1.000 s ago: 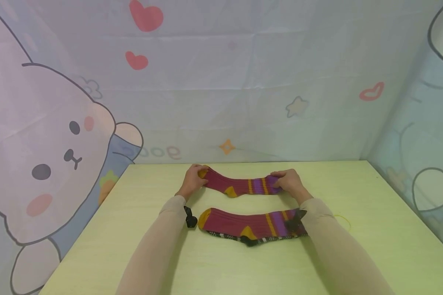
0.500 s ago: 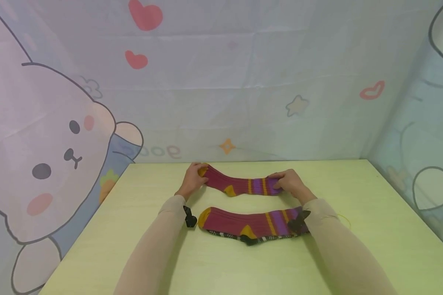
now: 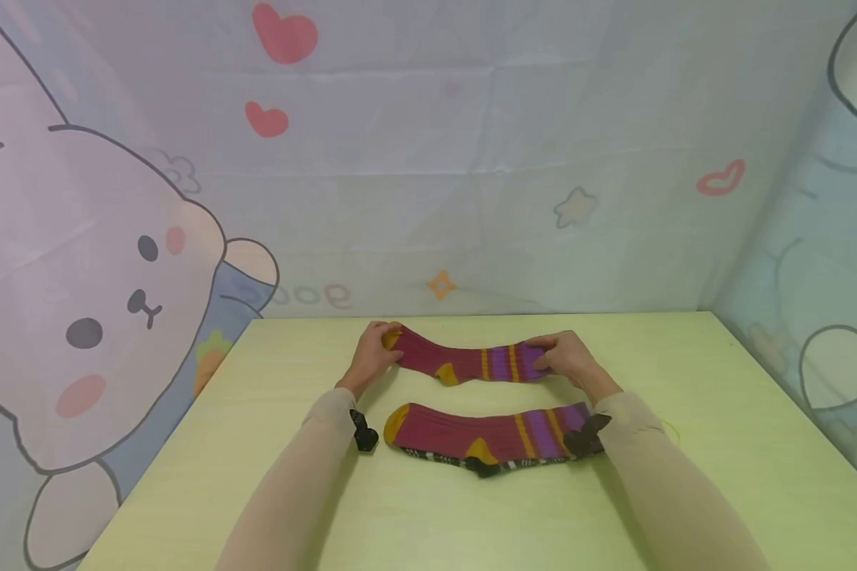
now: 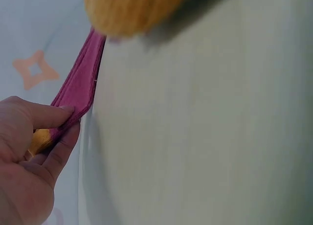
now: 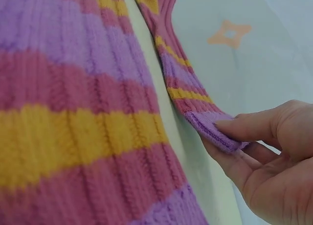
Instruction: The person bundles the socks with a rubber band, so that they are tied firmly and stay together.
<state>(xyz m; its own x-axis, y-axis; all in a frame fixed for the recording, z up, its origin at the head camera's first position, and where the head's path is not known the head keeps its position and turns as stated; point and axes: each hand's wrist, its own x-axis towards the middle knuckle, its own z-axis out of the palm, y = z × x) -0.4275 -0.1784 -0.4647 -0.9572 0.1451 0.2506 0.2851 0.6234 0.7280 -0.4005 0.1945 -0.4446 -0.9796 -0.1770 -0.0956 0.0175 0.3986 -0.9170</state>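
Observation:
Near the table's back edge a maroon sock (image 3: 428, 351) with mustard toe and heel and purple-and-yellow cuff stripes is stretched sideways between both hands. My left hand (image 3: 373, 353) pinches its toe end; in the left wrist view the thumb (image 4: 54, 116) lies over the maroon knit. At the other end, my right hand (image 3: 570, 357) pinches the purple cuff (image 5: 215, 129) between thumb and fingers. Closer to me lies a matching maroon sock (image 3: 436, 428), flat, toe to the left. Beneath it shows the edge of a black-and-white patterned sock (image 3: 486, 469).
The pale yellow-green table (image 3: 428, 523) ends at a printed cloth backdrop (image 3: 500, 198). A thin yellow loop (image 3: 673, 431) lies beside the right sleeve. Black wrist mounts (image 3: 364, 432) hang from both sleeves, the right one covering part of the near sock's cuff.
Both hands keep hold of the far sock's ends. The right hand and forearm have shifted slightly to the right, with the cuff. The near socks have not moved.

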